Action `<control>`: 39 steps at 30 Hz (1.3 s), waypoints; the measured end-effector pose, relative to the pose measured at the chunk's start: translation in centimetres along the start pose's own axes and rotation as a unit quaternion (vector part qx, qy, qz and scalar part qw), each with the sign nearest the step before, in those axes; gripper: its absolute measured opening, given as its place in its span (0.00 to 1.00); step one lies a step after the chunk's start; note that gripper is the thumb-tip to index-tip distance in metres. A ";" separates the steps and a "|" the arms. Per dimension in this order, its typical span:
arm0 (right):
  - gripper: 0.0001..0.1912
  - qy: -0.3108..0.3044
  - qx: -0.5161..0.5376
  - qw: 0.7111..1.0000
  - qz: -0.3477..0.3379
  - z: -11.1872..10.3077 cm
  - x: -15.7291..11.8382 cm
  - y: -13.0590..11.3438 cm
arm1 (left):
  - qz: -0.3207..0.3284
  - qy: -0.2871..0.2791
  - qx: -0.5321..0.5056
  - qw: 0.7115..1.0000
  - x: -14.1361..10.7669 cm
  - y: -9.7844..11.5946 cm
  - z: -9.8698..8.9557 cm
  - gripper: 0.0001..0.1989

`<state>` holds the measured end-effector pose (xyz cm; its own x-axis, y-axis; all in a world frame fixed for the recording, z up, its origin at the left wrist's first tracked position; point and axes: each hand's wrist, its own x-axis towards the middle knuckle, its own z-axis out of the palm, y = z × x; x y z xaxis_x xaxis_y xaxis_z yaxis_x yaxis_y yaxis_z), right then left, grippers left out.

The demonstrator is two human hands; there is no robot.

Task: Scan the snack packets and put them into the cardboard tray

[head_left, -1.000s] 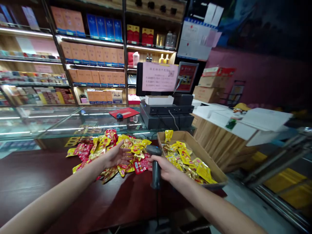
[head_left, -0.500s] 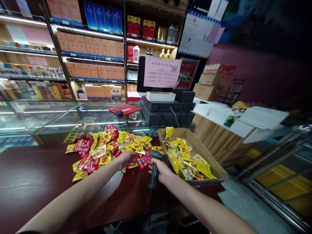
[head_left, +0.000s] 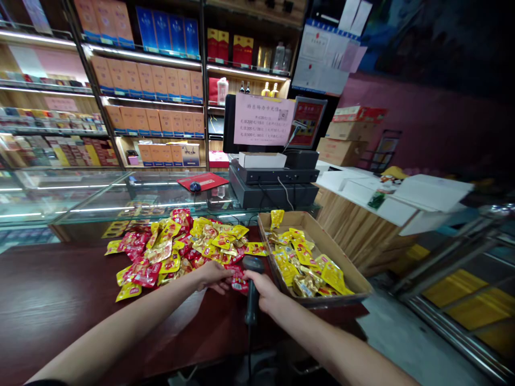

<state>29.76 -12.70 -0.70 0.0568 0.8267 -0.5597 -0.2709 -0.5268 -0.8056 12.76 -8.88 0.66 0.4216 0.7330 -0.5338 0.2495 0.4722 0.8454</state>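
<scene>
My right hand (head_left: 260, 289) is wrapped round the grip of a dark barcode scanner (head_left: 252, 300), whose cable hangs down past the table's front edge. Just left of the scanner, my left hand (head_left: 216, 276) pinches the edge of a red snack packet (head_left: 238, 280). A loose pile of red and yellow snack packets (head_left: 161, 252) lies behind and left of my left hand. On the right stands an open cardboard tray (head_left: 358, 289) holding several yellow and gold packets (head_left: 308, 254); its left edge is close to the scanner.
The dark red table (head_left: 48, 289) bears the pile and tray. Behind it are a glass counter (head_left: 100, 201), a red mat (head_left: 209, 181) with a mouse (head_left: 195, 186), and a black till (head_left: 273, 193) under a screen. Stocked shelves stand at the back; a white-topped cabinet (head_left: 354, 220) is at right.
My left hand has come down and closed on the red packet, which has moved slightly towards me. The scanner in my right hand has shifted slightly down.
</scene>
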 end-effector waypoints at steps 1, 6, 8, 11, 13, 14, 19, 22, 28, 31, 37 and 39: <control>0.04 0.010 -0.002 1.000 0.005 0.0 -0.2 0.0 | 0.000 0.001 -0.019 1.000 0.0 -0.2 0.4 0.21; 0.05 0.048 -0.017 0.999 -0.010 0.3 -2.1 -0.1 | 0.004 0.049 -0.136 0.990 -0.1 -1.0 2.1 0.15; 0.08 0.050 -0.015 0.998 -0.032 0.4 -3.0 -0.5 | 0.005 0.057 -0.160 0.985 -0.6 -0.8 2.2 0.16; 0.10 0.028 -0.003 0.995 -0.092 0.7 -4.5 -1.6 | 0.018 0.033 -0.184 0.982 -1.4 0.4 1.5 0.19; 0.11 0.001 0.010 0.990 -0.138 1.0 -5.4 -2.6 | 0.040 0.036 -0.190 0.980 -1.9 1.8 0.5 0.20; 0.11 -0.007 0.013 0.988 -0.156 1.3 -5.8 -3.0 | 0.053 0.049 -0.190 0.979 -2.0 2.6 0.0 0.20; 0.10 -0.054 0.013 0.988 -0.146 2.8 -7.3 -3.8 | 0.105 0.099 -0.200 0.969 -2.3 6.5 -2.0 0.20; 0.13 -0.125 -0.004 0.988 -0.090 3.8 -7.5 -3.4 | 0.123 0.108 -0.193 0.968 -2.2 7.9 -2.2 0.20; 0.09 -0.111 -0.073 0.987 -0.091 5.2 -7.0 -3.1 | 0.129 0.121 -0.182 0.967 -1.9 8.7 -2.2 0.22; 0.08 -0.104 -0.067 0.988 -0.092 5.4 -6.8 -3.3 | 0.130 0.117 -0.183 0.967 -2.1 8.8 -2.4 0.19; 0.08 -0.104 -0.064 0.988 -0.092 5.6 -6.2 -3.1 | 0.129 0.125 -0.189 0.965 -2.2 8.6 -2.9 0.20; 0.08 -0.104 -0.067 0.987 -0.099 5.7 -6.1 -3.0 | 0.130 0.133 -0.187 0.965 -2.2 8.6 -3.1 0.21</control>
<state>24.75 -15.06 6.24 -0.1056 0.9318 -0.3473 -0.1446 -0.3599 -0.9217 11.32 -4.94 9.00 0.1765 0.9265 -0.3323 -0.1872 0.3631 0.9128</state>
